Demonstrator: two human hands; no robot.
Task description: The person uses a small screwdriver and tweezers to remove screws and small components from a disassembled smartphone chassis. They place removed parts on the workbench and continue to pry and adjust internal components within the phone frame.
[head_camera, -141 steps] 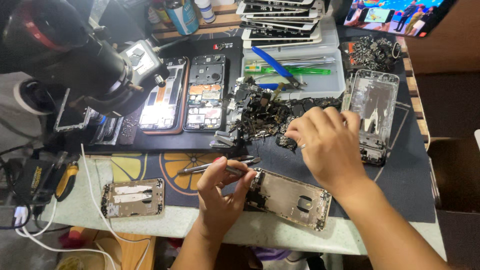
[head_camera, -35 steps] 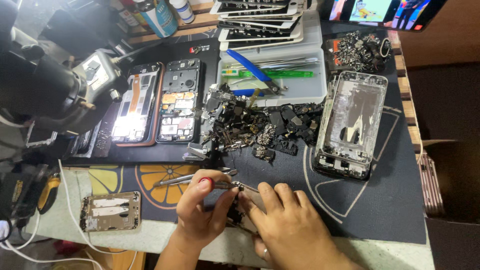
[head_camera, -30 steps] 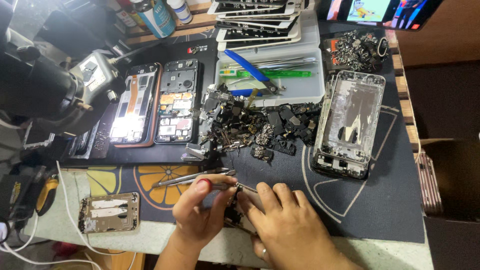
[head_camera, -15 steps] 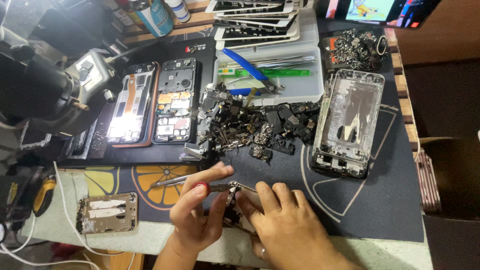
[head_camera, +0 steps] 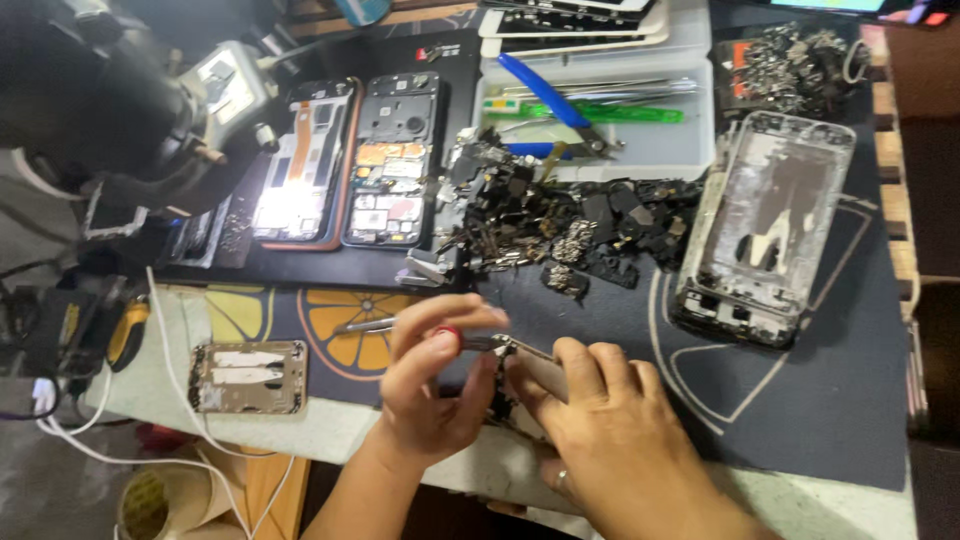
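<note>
The dark repair mat covering the table (head_camera: 820,400) carries the bulk of the stripped work: a gutted silver phone frame (head_camera: 765,230) lies bare at the right, a heap of black pulled-out phone parts (head_camera: 570,225) sits mid-mat, and two opened phones with exposed boards (head_camera: 350,160) wait at the left. A small gold-edged phone frame (head_camera: 247,376) lies apart near the front edge. So, by my reckoning, several units are already torn down and one is under the hands now. The right hand (head_camera: 610,440) clamps a metal phone frame (head_camera: 540,375) at the near edge; the left hand (head_camera: 435,385) pinches slim metal tweezers (head_camera: 375,323) over it. The hands hide most of that frame, and what the tips touch I cannot make out.
</note>
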